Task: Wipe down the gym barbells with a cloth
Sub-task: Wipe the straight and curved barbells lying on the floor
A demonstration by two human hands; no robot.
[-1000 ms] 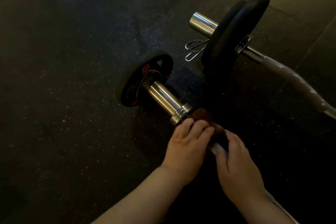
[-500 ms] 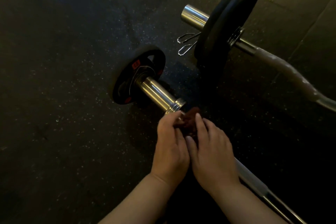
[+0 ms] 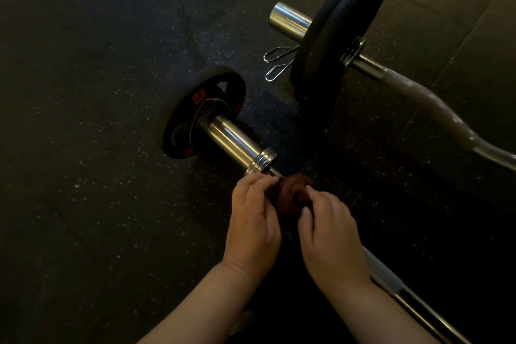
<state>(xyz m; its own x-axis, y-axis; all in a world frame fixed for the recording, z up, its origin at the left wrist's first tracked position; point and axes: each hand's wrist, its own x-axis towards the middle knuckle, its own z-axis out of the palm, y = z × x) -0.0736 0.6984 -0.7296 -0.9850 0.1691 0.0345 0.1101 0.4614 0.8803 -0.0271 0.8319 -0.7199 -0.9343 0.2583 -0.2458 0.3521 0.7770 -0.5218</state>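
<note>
A barbell lies on the floor with its chrome sleeve (image 3: 234, 139) pointing up-left to a small black plate (image 3: 203, 112) with red marks. Its thin shaft (image 3: 413, 304) runs down to the lower right. A dark brown cloth (image 3: 293, 193) is bunched around the shaft just below the sleeve collar. My left hand (image 3: 252, 220) grips the cloth from the left, fingers curled. From the right, my right hand (image 3: 329, 232) pinches the same cloth with curled fingers. The shaft under the cloth is hidden.
A second, curved bar (image 3: 435, 109) lies at the upper right with large black plates (image 3: 337, 45) and a chrome end (image 3: 287, 19). A wire spring collar (image 3: 276, 61) lies on the dark speckled rubber floor (image 3: 97, 176) between the two bars.
Both hands have come together on the cloth near the sleeve collar, and the cloth is more bunched up between them. The view has shifted slightly.
</note>
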